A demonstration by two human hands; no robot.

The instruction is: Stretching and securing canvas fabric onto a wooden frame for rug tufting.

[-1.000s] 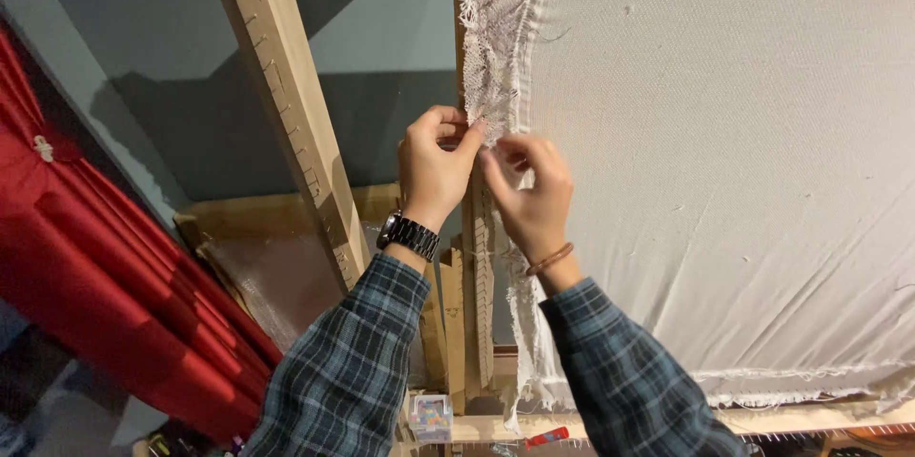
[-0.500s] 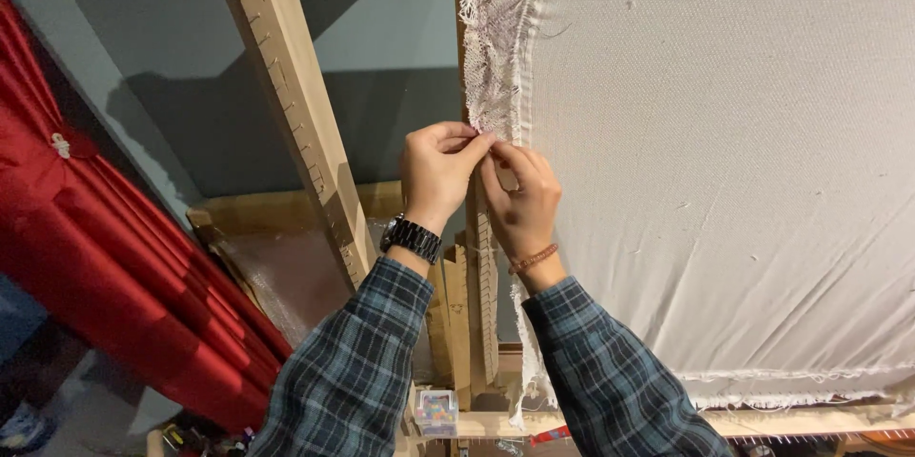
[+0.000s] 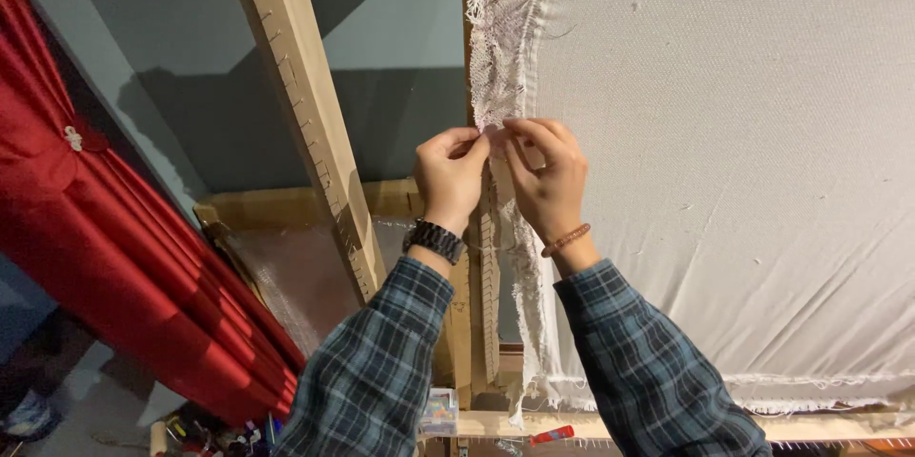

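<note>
At the cloth's [image 3: 724,181] frayed edge [image 3: 500,47], I see my left hand [image 3: 451,176] and right hand [image 3: 551,176] side by side, fingertips pinching the fringe against the wooden frame [image 3: 488,266]. Left of them stand a slanted beam [image 3: 305,123] and a red curtain [image 3: 105,257].

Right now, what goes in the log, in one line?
left hand: pinching cloth edge | right hand: pinching it too | cloth: on wooden frame

White cloth [image 3: 724,162] stretched taut, frayed edge [image 3: 498,47] upright.
</note>
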